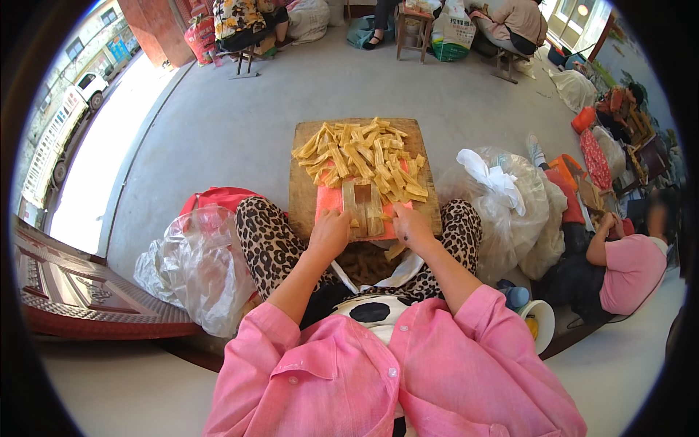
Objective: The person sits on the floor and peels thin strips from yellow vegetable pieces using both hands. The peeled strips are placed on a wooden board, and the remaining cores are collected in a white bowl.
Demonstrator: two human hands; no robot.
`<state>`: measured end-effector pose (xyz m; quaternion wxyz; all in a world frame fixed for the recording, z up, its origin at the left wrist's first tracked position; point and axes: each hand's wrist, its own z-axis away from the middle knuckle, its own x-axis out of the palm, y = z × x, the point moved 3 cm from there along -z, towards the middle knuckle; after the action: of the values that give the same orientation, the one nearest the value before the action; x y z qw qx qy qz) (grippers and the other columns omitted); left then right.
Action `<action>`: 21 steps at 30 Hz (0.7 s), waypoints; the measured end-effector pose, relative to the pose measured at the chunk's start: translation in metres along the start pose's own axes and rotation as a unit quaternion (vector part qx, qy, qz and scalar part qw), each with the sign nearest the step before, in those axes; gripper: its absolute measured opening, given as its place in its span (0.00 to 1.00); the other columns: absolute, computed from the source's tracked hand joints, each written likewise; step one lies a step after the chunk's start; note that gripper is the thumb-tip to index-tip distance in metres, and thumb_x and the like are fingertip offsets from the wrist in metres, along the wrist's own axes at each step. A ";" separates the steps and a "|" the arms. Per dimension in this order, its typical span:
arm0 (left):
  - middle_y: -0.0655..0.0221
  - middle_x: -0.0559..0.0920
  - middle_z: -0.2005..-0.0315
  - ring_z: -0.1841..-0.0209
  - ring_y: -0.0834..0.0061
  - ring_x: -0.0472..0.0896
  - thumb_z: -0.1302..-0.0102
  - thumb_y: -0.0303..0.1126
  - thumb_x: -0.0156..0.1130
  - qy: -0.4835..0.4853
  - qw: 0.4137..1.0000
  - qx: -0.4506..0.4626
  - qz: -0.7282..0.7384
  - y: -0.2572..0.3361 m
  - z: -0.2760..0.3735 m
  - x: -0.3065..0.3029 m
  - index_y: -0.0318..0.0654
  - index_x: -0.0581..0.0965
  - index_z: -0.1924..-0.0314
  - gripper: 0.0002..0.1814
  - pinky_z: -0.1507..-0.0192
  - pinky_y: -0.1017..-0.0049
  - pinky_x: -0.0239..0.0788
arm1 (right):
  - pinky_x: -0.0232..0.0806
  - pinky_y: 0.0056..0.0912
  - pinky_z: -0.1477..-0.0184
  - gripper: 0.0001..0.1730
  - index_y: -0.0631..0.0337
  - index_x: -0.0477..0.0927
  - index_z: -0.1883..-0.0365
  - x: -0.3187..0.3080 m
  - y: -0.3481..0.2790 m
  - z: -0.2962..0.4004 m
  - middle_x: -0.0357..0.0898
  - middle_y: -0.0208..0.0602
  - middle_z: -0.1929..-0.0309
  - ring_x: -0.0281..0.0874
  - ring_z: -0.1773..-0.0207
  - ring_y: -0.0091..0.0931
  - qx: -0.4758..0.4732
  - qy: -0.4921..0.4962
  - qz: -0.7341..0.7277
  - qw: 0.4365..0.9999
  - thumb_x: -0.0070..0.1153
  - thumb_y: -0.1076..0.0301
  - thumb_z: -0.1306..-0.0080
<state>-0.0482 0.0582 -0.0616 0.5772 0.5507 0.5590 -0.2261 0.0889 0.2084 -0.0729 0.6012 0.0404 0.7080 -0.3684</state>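
Note:
A wooden board [302, 188] stands before me between my knees, partly covered by a pink cloth [329, 200]. Over its far half lies a heap of yellowish dried strips [357, 155], possibly dried bean curd sticks. Nearer me, a translucent rectangular frame or film piece [363, 205] with a brown middle lies flat on the cloth. My left hand [331, 232] rests at its left side, fingers curled, a small yellow piece close to the fingertips. My right hand [410, 228] is at its right side, fingers bent near another small piece. Whether either hand grips anything is unclear.
Clear plastic bags [205, 267] lie by my left leg, and a large filled plastic bag [508, 202] stands at the right. A white bucket [539, 325] is near my right elbow. A person in pink [633, 267] sits at the right; several others sit across the floor.

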 end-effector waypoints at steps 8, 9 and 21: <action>0.63 0.75 0.56 0.56 0.61 0.76 0.47 0.24 0.58 0.088 0.988 0.110 0.069 0.070 0.021 -0.053 0.40 0.76 0.56 0.15 0.55 0.69 0.70 | 0.67 0.18 0.75 0.17 0.61 0.64 0.49 -0.045 -0.057 0.043 0.75 0.32 0.72 0.72 0.74 0.20 0.074 -0.223 -0.554 0.798 0.49 0.66 0.35; 0.65 0.75 0.55 0.55 0.63 0.76 0.48 0.23 0.59 0.079 0.987 0.131 0.054 0.069 0.021 -0.057 0.41 0.76 0.55 0.17 0.55 0.70 0.71 | 0.66 0.16 0.76 0.18 0.60 0.64 0.48 -0.049 -0.062 0.048 0.75 0.31 0.71 0.72 0.74 0.19 0.062 -0.248 -0.575 0.777 0.49 0.66 0.34; 0.66 0.78 0.63 0.65 0.63 0.79 0.46 0.25 0.58 0.124 0.991 0.042 0.043 0.051 0.031 -0.077 0.40 0.74 0.55 0.16 0.65 0.69 0.72 | 0.68 0.22 0.74 0.15 0.64 0.76 0.56 -0.057 -0.046 0.064 0.79 0.32 0.66 0.76 0.68 0.21 0.024 -0.258 -0.384 0.886 0.41 0.76 0.40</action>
<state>-0.0125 0.0182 0.0198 0.4889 0.6216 0.5921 -0.1548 0.1342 0.1605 -0.0010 0.5730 -0.3168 0.4789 -0.5848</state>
